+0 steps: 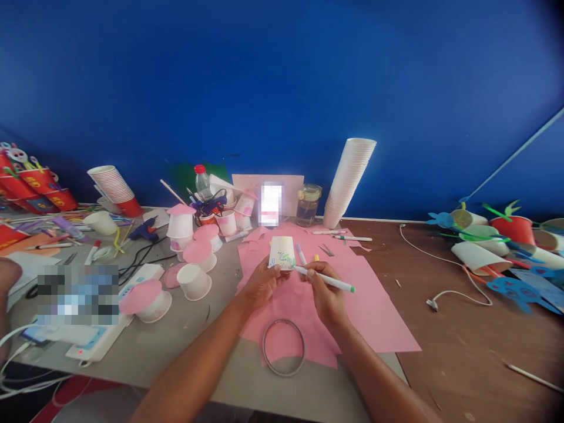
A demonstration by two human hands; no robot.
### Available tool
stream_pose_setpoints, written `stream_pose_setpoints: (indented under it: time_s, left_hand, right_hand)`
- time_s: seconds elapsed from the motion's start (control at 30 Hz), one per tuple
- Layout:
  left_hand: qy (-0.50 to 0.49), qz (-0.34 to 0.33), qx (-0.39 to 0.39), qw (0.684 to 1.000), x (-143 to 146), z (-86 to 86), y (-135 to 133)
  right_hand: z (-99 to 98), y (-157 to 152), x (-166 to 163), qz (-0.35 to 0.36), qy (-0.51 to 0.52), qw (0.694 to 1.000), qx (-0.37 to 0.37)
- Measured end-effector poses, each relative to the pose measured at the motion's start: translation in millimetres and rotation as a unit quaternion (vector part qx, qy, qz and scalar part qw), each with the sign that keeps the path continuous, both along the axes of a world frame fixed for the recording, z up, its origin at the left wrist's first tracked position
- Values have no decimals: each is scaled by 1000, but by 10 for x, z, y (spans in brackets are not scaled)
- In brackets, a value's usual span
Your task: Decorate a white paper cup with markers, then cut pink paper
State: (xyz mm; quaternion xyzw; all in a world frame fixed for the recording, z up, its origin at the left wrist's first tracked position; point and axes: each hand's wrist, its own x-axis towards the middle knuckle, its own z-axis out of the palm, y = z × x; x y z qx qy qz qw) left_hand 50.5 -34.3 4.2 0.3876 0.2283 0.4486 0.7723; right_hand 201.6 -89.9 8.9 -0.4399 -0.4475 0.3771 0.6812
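In the middle of the head view my left hand (263, 283) grips a white paper cup (282, 249) near its rim; green and blue marks show on its side. My right hand (328, 291) is closed around a white marker (337, 283) with a green end, its tip at the cup's drawn-on side. Both hands are above pink paper sheets (370, 317). On the paper in front of me lies a metal ring (283, 373). Scissors (326, 249) and several other markers (356, 238) lie behind my right hand.
A tall stack of paper cups (350, 182) leans by a glass jar (308, 205) and a lit phone (270, 202). Pink-topped cups (147, 299), a power strip (114, 314) and a glue gun (152, 229) are left. Cup animals (480, 258) and a white cable (458, 292) lie right.
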Motion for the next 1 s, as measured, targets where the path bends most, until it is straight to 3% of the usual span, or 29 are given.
stream_pose_setpoints:
  time_s: [0.4, 1.0]
  left_hand:
    - [6, 10, 12, 1000, 1, -68, 20]
    - [-1, 15, -3, 1000, 2, -32, 8]
  right_hand:
    - [157, -41, -26, -4, -51, 999, 7]
    - [161, -41, -35, -13, -48, 999, -6]
